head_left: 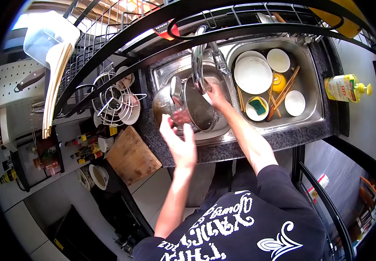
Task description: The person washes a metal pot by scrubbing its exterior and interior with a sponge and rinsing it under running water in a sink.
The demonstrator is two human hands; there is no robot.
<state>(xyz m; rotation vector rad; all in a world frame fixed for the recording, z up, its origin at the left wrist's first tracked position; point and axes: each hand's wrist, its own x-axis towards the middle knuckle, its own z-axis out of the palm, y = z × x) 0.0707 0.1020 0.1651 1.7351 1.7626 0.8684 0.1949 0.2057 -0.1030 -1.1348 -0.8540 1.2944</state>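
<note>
A large shiny metal pot (pixel 202 111) is tilted in the left basin of the steel sink (pixel 228 135), under the faucet (pixel 197 65). My right hand (pixel 215 96) is closed at the pot's right rim, beside the faucet spout; its fingertips are partly hidden. My left hand (pixel 179 145) is raised at the pot's near left side, fingers apart, with nothing in it. The right basin holds white bowls (pixel 253 75), a yellow cup (pixel 278 82), wooden chopsticks (pixel 286 90) and a small bowl with a green and yellow sponge (pixel 257 106).
A yellow soap bottle (pixel 344 88) stands right of the sink. Left are a wire rack (pixel 112 95), a wooden cutting board (pixel 131 156) and seasoning bottles (pixel 88 152). Black shelf bars (pixel 249 32) cross above the sink, and light utensils (pixel 57 65) hang upper left.
</note>
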